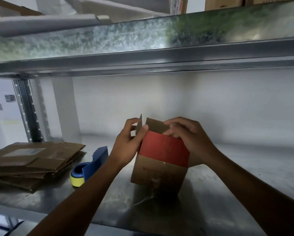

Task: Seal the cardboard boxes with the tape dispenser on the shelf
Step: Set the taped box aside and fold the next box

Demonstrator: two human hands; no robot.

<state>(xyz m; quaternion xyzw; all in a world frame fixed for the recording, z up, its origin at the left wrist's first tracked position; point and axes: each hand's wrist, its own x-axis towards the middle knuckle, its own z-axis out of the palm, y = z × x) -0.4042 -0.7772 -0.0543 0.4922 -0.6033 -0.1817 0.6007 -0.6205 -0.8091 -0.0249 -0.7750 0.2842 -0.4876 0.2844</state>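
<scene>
One metal shelf [245, 167] | white wall [160, 99] behind | flattened cardboard [32, 159] left

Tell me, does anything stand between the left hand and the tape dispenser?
Nothing visible does. The dispenser lies on the shelf just left of the left hand, only bare shelf between. The left hand and right hand hold the box flaps; flat cardboard lies beyond the dispenser.
</scene>
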